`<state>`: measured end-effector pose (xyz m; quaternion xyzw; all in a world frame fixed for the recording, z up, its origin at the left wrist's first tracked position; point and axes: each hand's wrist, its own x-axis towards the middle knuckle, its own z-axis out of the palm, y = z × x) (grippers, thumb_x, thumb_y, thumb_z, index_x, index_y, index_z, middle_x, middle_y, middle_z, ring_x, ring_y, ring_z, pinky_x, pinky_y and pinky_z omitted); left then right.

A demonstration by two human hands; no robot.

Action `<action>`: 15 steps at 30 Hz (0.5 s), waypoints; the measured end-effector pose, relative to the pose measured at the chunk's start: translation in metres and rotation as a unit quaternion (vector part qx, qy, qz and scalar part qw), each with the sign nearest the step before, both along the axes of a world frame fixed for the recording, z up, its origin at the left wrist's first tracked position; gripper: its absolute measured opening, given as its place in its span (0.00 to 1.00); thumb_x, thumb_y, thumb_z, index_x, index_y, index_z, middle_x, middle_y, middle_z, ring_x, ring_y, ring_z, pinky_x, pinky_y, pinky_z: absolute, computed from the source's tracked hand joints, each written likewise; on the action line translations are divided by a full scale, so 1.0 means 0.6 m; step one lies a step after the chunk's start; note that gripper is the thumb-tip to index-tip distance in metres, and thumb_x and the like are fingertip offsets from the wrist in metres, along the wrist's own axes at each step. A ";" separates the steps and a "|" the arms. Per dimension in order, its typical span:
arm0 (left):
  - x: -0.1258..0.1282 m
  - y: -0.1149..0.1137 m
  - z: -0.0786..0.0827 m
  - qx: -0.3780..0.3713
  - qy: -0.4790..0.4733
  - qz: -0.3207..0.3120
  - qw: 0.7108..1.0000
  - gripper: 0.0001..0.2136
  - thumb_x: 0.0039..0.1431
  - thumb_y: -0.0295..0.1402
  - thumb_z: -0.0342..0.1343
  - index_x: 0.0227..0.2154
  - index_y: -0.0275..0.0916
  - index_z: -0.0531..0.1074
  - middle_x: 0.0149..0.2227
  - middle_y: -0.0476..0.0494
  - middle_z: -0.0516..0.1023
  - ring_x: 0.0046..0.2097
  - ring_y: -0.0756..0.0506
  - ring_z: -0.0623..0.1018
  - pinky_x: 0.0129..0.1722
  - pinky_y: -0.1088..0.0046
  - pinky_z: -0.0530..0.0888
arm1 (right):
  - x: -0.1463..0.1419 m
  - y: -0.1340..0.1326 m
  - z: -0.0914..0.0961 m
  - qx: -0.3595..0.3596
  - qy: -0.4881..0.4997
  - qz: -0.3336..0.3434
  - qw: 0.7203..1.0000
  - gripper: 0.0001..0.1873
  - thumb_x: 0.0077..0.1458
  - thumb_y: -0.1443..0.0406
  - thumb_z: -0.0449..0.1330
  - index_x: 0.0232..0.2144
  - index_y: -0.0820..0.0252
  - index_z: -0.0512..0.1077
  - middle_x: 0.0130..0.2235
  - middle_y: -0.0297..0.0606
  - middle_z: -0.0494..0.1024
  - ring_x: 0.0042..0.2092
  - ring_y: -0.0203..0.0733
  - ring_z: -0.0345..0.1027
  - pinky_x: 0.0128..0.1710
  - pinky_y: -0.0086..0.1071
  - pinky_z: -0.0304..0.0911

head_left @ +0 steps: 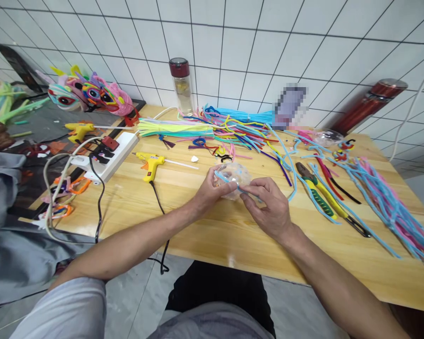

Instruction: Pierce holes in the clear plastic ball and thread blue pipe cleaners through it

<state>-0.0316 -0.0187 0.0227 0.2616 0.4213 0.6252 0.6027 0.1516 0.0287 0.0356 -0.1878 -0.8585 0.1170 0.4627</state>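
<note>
Above the wooden table, my left hand (217,184) grips a clear plastic ball (240,170) from its left side, the thumb lying across the front. A light blue pipe cleaner (221,177) runs along the ball's surface. My right hand (268,205) pinches the pipe cleaner at the ball's right side, thumb and forefinger closed together. The ball's underside is hidden by my hands. To their left lies a yellow glue gun (151,165) with a white glue stick in its back. Pliers (316,190) with green and yellow handles lie to the right.
Bundled pipe cleaners (176,128) lie along the back, with more at the right (392,207). A glass bottle (182,89) and a red thermos (369,106) stand by the wall. At left are a power strip (115,155), finished animal heads (88,94) and another person's sleeve (0,183).
</note>
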 end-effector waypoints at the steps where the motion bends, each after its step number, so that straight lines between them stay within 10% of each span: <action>1: 0.000 0.000 -0.002 0.005 0.000 0.000 1.000 0.41 0.37 0.42 0.79 0.54 0.43 0.66 0.51 0.43 0.76 0.50 0.41 0.79 0.51 0.63 0.75 | 0.000 0.000 0.000 0.000 0.001 -0.002 1.000 0.18 0.61 0.72 0.64 0.51 0.50 0.78 0.39 0.39 0.77 0.40 0.42 0.74 0.38 0.38 0.73; 15: -0.002 0.000 -0.001 0.002 0.013 0.005 1.000 0.40 0.38 0.42 0.79 0.54 0.41 0.67 0.49 0.43 0.78 0.48 0.44 0.79 0.50 0.66 0.75 | -0.001 -0.001 -0.003 0.000 -0.007 0.006 1.000 0.20 0.60 0.73 0.65 0.53 0.52 0.77 0.40 0.39 0.76 0.40 0.42 0.73 0.38 0.37 0.72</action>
